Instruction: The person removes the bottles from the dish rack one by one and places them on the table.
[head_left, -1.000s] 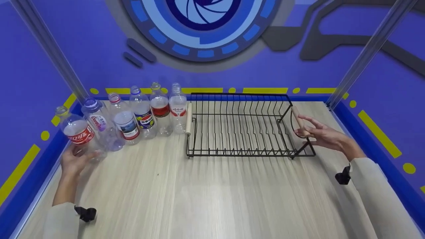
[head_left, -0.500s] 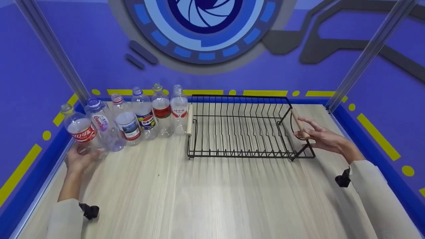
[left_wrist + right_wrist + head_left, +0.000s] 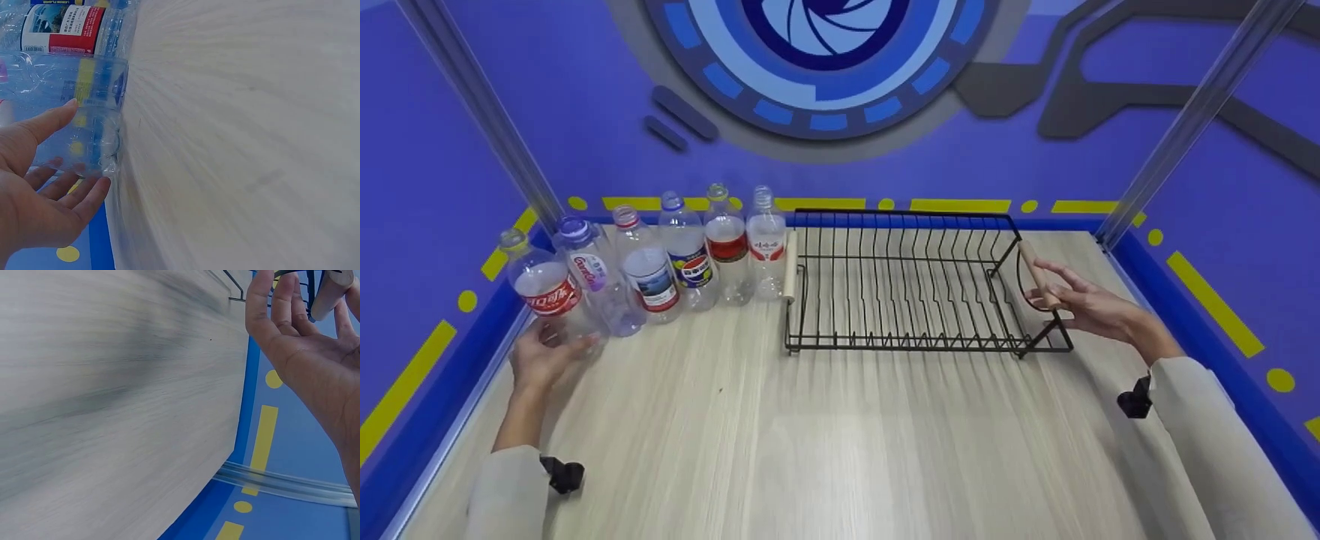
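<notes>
My left hand [image 3: 544, 356] is around the lower part of a clear plastic bottle with a red label [image 3: 551, 294], the leftmost of several uncapped bottles in a row. In the left wrist view the thumb lies on one side of this bottle [image 3: 98, 138] and the fingers on the other. Beside it stands a purple-tinted bottle [image 3: 604, 281]. My right hand [image 3: 1091, 306] holds the right wooden handle [image 3: 1037, 274] of a black wire dish rack [image 3: 904, 346]. The right wrist view shows this handle [image 3: 332, 295] between the fingers and thumb.
Further along the row stand a bottle with a landscape label [image 3: 651, 281], a Pepsi bottle [image 3: 690, 266], a bottle with a dark red label [image 3: 727, 251] and one with a red-and-white label [image 3: 767, 247], close to the rack's left handle [image 3: 790, 266]. Blue panels wall the wooden table [image 3: 810, 450].
My left hand and the red-labelled bottle have shifted slightly right, towards the purple-tinted bottle. The right hand stays on the rack's handle, and the rack stands where it was.
</notes>
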Demonstrator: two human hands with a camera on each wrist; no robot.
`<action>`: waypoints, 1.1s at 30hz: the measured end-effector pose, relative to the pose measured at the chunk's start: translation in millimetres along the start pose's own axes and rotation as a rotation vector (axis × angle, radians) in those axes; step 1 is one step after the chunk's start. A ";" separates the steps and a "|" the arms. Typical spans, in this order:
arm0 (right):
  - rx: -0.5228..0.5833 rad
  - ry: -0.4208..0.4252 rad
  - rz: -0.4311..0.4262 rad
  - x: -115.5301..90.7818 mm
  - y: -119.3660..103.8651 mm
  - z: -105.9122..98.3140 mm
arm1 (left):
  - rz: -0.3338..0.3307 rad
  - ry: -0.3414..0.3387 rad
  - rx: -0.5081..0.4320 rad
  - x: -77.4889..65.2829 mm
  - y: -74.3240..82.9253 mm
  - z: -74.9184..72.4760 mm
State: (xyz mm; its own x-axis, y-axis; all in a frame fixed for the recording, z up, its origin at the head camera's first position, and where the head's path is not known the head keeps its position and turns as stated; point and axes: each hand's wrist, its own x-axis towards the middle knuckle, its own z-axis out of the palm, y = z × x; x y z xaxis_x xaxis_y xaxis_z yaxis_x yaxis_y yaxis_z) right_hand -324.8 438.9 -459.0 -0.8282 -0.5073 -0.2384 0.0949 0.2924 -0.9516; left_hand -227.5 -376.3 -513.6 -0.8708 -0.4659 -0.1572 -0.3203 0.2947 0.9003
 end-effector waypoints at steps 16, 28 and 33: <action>-0.004 -0.007 -0.010 -1.1 -0.3 -0.3 | -0.047 -0.049 0.023 -15.7 -3.6 -21.6; -0.028 -0.001 -0.016 -2.8 -1.9 0.0 | -0.086 -0.094 -0.021 -39.0 0.9 -19.9; -0.027 -0.002 -0.016 -1.8 -2.6 0.1 | -0.064 -0.174 -0.041 -53.2 3.5 -17.8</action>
State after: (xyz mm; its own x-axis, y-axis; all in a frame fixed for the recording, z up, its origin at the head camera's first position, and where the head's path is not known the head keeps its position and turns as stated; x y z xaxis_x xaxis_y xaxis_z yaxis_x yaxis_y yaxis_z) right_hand -323.5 438.9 -456.1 -0.8281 -0.5142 -0.2233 0.0664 0.3056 -0.9498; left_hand -175.6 -365.3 -494.9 -0.9015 -0.3306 -0.2794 -0.3649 0.2333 0.9014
